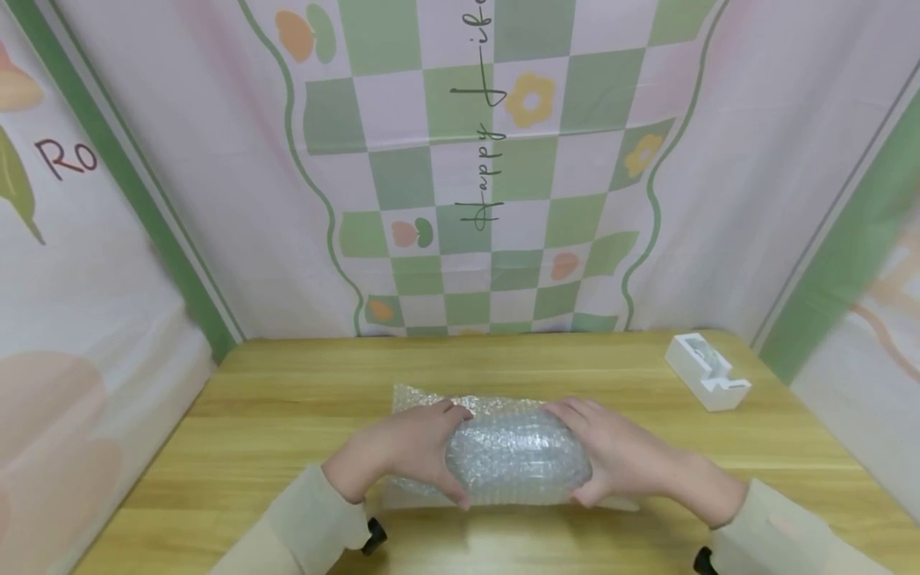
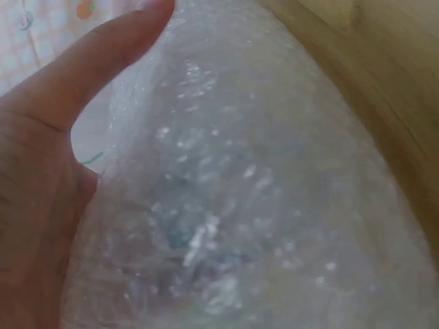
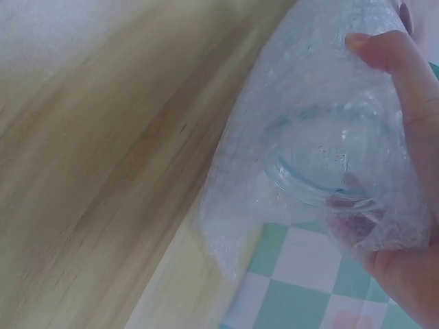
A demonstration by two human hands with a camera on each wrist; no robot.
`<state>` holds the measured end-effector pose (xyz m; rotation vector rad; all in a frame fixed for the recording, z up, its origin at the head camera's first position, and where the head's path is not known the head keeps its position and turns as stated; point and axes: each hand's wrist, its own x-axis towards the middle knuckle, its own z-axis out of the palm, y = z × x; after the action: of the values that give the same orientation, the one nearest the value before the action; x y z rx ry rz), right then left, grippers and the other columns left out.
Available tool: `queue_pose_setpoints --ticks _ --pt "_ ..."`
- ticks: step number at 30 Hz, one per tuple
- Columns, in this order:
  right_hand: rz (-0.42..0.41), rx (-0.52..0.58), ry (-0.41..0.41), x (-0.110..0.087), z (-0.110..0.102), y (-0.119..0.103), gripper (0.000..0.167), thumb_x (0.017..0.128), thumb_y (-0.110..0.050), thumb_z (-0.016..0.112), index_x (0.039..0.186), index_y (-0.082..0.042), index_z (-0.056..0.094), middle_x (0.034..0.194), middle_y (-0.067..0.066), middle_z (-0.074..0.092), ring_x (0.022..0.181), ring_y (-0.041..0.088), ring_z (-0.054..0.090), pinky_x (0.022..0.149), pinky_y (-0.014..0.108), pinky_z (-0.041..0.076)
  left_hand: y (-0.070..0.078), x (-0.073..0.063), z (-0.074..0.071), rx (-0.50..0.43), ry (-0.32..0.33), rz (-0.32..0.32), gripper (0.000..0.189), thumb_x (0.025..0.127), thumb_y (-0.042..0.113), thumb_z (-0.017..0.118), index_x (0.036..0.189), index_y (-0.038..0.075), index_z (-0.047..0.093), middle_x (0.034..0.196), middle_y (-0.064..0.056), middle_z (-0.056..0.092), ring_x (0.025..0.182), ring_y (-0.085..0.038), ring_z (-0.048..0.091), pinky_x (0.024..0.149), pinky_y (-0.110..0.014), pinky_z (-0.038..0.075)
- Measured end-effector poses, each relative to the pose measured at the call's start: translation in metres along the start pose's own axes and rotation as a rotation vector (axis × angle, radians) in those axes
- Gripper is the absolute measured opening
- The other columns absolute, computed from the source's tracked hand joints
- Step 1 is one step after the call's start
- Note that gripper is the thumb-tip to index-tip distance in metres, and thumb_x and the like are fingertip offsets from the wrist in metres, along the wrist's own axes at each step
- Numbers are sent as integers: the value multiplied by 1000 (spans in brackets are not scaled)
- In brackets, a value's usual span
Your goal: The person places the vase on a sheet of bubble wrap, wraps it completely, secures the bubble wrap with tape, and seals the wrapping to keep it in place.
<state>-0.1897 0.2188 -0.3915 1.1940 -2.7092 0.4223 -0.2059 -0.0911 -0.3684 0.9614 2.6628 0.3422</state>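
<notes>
A pale cloth backdrop (image 1: 460, 176) with green and white checks hangs behind the table's far edge, with more printed cloth along both sides. From the head camera, the wooden table (image 1: 302, 375) carries a bubble-wrapped bundle (image 1: 517, 459) roughly midway between its left and right edges, well in from the far edge. The left hand (image 1: 424, 447) grips the bundle's left end and the right hand (image 1: 618, 455) grips its right end, fingers curved round the wrap. A loose flap (image 1: 413, 397) of bubble wrap spreads out beyond the roll towards the far edge. A white tape dispenser (image 1: 707, 375) sits near the far right corner, apart from both hands

The left wrist camera is filled by the wrap's glossy bubbles, with the left hand along one side; what lies inside is too blurred to name

The right wrist camera looks into the bundle's end, where a clear round rim (image 3: 329, 192) shows through the film; glass or plastic, I cannot tell. No tape is visible on the wrap, so easing the grip could let the layers spring open. That end looks thinly covered, so tilting the roll might let the clear object slide out or its rim knock the table
</notes>
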Motion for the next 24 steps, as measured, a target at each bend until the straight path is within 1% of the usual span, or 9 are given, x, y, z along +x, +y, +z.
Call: queue_pose_setpoints --ticks 2,3,5,7,9,12,14,17,24 --pt "4 10 -6 0 0 1 109 52 -37 95 142 4 48 133 15 58 117 33 59 96 56 53 0 1 1 2 6 4 113 66 61 90 153 7 43 146 -11 56 128 -28 57 107 -43 48" --pt "4 17 -5 1 0 1 109 52 -36 95 142 4 49 133 15 58 117 33 59 96 56 53 0 2 2 2 7 5 111 66 58 91 153 6 43 138 -8 62 123 -24 60 105 -40 49" --pt "6 33 -6 1 0 2 109 52 -35 95 143 4 49 133 15 60 117 33 59 97 56 53 0 2 2 -13 1 7 108 68 52 93 151 5 42 115 -2 70 106 -17 66 101 -36 52" --pt "9 51 -9 1 0 2 109 52 -33 95 143 5 49 134 14 61 118 34 59 97 57 53 -1 3 1 -30 -8 10 105 70 47 93 151 5 42 93 5 68 87 -10 65 93 -31 55" --pt "16 67 -13 1 0 3 110 52 -33 96 143 5 49 135 14 61 119 34 59 97 57 53 -2 5 1 -43 -21 14 104 71 45 93 150 5 41 77 10 60 72 -7 60 83 -28 56" --pt "31 86 -28 2 0 3 110 52 -33 96 144 5 49 134 13 62 118 34 59 96 56 53 -4 7 0 -66 -40 21 103 71 43 93 150 5 40 73 9 58 64 -7 57 72 -25 54" --pt "42 106 -41 2 -1 3 110 53 -33 96 144 5 48 134 15 61 117 34 60 96 56 53 -5 8 -1 -74 -50 29 104 71 43 93 150 6 39 73 8 59 63 -7 57 68 -24 52" --pt "59 138 -60 1 -1 4 110 54 -32 95 145 5 46 135 17 60 117 35 61 96 57 53 -7 10 -1 -89 -62 35 104 70 43 93 151 6 38 72 6 60 62 -9 57 66 -24 52" --pt "60 172 -72 0 -2 4 112 55 -31 95 147 5 43 136 18 59 116 35 61 94 57 54 -7 10 -2 -133 -90 14 105 70 43 94 151 10 37 78 7 60 68 -9 59 71 -26 53"
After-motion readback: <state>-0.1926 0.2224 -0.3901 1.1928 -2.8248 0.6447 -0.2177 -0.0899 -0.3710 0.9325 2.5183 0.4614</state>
